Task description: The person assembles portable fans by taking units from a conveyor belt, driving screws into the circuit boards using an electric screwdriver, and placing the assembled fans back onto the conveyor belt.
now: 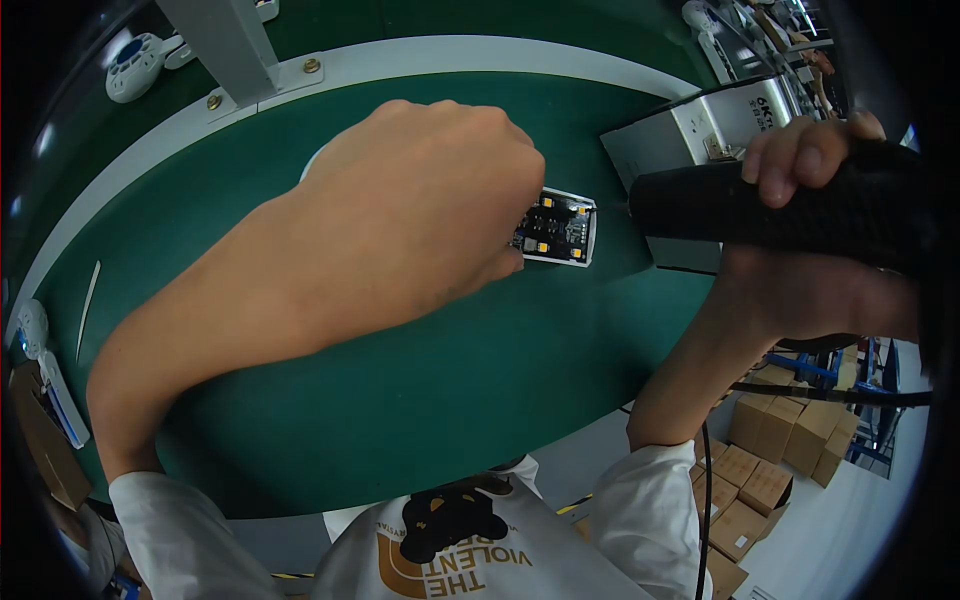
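My left hand (430, 190) is closed around the left part of a small white-framed circuit board (565, 228) with yellow parts on its dark face. Its fingertips are mostly hidden behind the back of the hand. At the right, my right hand (810, 220) is wrapped round a thick black cylindrical tool (700, 205). The tool lies roughly level, and its narrow tip points left at the right edge of the board, close to it. Whether tip and board touch I cannot tell.
Under the hands is a green table (420, 430) with a pale rim. A silver metal box (650, 145) stands behind the tool. A thin white strip (88, 310) lies at the left. A grey post rises at the back. Cardboard boxes (740, 490) and a black cable are at the lower right.
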### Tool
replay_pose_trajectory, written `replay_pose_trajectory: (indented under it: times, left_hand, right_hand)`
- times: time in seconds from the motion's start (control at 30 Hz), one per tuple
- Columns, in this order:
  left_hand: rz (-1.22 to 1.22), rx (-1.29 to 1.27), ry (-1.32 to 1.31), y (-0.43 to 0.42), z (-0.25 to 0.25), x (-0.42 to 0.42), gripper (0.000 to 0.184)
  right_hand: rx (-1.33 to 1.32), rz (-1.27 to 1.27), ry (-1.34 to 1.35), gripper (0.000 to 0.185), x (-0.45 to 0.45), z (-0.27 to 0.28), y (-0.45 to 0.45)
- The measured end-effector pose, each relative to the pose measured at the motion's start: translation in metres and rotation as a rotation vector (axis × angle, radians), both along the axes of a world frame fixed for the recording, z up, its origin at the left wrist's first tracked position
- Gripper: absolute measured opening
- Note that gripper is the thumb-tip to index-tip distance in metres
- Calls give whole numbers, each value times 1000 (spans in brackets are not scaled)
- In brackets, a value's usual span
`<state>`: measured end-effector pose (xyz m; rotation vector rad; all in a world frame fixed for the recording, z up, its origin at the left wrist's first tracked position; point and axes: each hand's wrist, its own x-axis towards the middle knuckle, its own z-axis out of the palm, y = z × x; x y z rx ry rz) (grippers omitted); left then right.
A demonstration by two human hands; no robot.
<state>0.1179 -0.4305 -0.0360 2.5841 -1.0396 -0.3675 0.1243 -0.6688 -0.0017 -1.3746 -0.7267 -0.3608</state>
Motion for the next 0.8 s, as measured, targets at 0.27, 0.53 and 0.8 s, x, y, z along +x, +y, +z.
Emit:
replay_pose_trajectory:
  times: [0.27,0.53,0.8]
  left_hand:
    - [-11,-24,-97,2,0,2,38]
    - [-4,15,58,3,4,5,32]
    - [-7,-19,-46,4,-1,-1,32]
  right_hand:
    - [-22,38,-42,108,4,1,-10]
    - [-31,75,-66,107,-17,33,-118]
    - [-58,69,-56,106,-1,39,-141]
